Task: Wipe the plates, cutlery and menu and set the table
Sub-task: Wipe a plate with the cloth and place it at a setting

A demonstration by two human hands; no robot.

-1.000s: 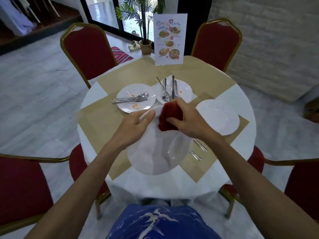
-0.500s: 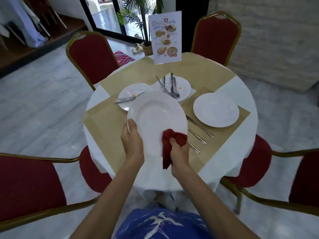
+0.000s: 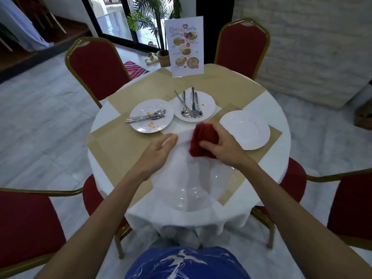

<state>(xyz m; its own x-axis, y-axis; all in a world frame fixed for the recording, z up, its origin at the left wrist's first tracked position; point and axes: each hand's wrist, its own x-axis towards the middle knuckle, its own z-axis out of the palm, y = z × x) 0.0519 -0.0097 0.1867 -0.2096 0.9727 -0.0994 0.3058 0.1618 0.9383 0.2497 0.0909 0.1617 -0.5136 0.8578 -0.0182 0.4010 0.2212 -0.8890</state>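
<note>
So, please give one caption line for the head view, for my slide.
The left hand holds a white plate over the table while the right hand wipes it with a red cloth.

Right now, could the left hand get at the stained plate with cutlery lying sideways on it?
Probably yes, once freed: the left hand grips the large plate, and only bare mat lies before the stained plate.

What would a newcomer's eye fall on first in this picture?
First, the red cloth, which the right hand grips against the large white plate that the left hand holds in the near middle. Behind them on the table lie the left stained plate and the middle stained plate, each bearing cutlery. A menu card stands upright at the far edge.
</note>
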